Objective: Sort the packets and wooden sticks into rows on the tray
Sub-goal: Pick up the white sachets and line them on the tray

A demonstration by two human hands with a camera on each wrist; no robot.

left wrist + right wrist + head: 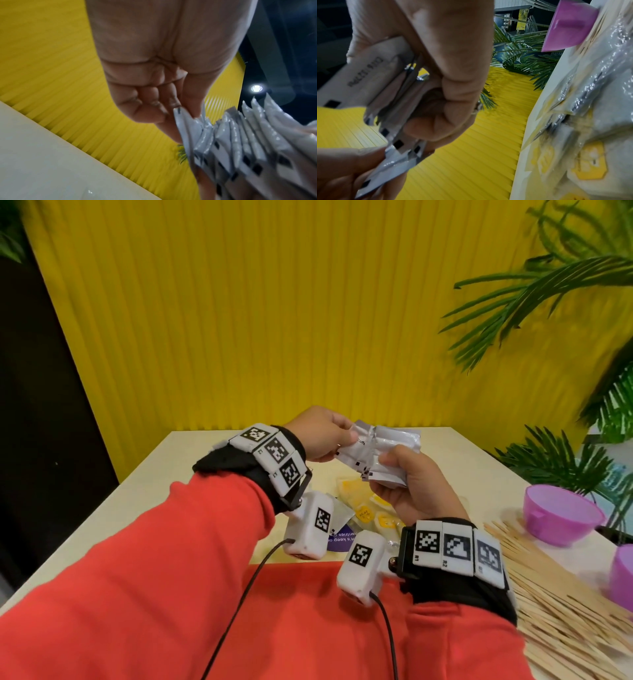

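Both hands raised above the middle of the cream worktop [219,474], sharing one bundle of silvery-white foil sachets [383,450]. Left hand [322,436] at the bundle's left end, thumb and forefinger pinching one sachet's corner, remaining fingers curled into the palm; the left wrist view shows the sachets fanned edge-on just beside that pinch. Right hand [407,487] below and right of the bundle, fingers wrapped round its lower end, thumb pressed on top. Directly beneath the hands, flat on the worktop toward its near edge, a loose scatter of clear packets with yellow hexagon labels [363,508]. Pale wooden sticks [555,604] lie heaped along the right edge, well apart from both hands. Two purple plastic bowls [561,515] stand beyond the sticks at the right edge. No tray identifiable.
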